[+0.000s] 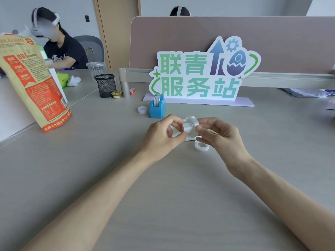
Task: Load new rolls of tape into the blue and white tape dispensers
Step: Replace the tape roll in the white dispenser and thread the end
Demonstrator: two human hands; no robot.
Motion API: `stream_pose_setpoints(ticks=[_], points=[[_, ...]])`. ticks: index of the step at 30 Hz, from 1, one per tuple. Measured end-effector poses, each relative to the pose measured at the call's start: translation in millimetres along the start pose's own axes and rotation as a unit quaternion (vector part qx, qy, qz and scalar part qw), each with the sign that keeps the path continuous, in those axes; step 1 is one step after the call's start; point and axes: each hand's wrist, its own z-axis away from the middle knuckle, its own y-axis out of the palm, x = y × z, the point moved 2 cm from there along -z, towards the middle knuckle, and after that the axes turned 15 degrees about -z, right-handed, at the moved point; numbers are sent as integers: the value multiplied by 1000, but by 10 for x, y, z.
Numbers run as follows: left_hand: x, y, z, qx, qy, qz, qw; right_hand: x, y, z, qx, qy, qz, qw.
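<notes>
The small blue plastic tape dispenser (157,108), far, already carries tape. Left hand (161,135) and right hand (220,135) pinch a clear tape roll (190,126) above the white dispenser (188,137), not yet loaded.

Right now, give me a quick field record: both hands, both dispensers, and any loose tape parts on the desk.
left hand: gripping a white spool
right hand: holding a clear tape roll on that spool
white dispenser: on the desk under the hands, mostly hidden
blue dispenser: upright beyond the hands, tape already in it
spare roll: flat on the desk below the right hand
white core: left of the blue dispenser
</notes>
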Motion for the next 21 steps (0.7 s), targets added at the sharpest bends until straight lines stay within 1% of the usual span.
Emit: stream_pose_setpoints(ticks=[6, 13, 17, 21], points=[[28, 10, -11, -4, 10, -26, 1000, -36, -18, -23, 0, 20, -28, 999], [26, 23, -10, 7, 18, -44, 999, -42, -33, -20, -4, 30, -32, 999], [33, 23, -14, -2, 15, -45, 999, -48, -31, -24, 0, 36, -43, 998], [51, 21, -16, -11, 7, -46, 999, -52, -24, -23, 5, 28, -27, 999]])
